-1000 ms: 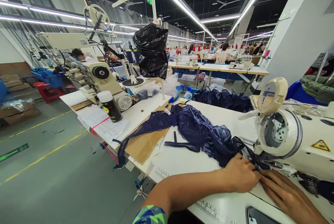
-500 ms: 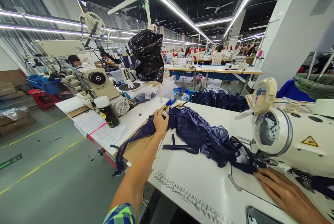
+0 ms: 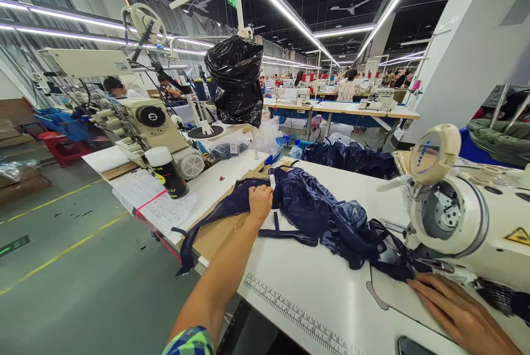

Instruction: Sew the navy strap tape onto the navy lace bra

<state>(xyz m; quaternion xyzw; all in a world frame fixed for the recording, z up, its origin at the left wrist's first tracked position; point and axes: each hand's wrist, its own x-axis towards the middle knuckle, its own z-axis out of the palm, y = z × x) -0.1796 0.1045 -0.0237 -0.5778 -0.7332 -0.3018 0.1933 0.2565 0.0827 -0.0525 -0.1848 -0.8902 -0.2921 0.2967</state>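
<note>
A pile of navy lace fabric (image 3: 318, 211) lies across the white sewing table (image 3: 314, 283), with one end trailing over a cardboard sheet (image 3: 219, 228). My left hand (image 3: 260, 201) reaches out to the far end of the pile and is closed on the fabric there. My right hand (image 3: 459, 313) lies flat with fingers stretched out on the table beside the needle area of the white sewing machine (image 3: 467, 222), where the other end of the fabric runs under the machine head.
A black spray can (image 3: 165, 170) stands on papers at the left. A second machine (image 3: 153, 123) and a hanging black plastic bag (image 3: 238, 81) are behind. More navy fabric (image 3: 351, 157) is heaped beyond the table. Other workers sit in the distance.
My left hand left the needle area, reached out to the far end of the navy fabric, and has now closed on it and drawn slightly back. My right hand stayed put.
</note>
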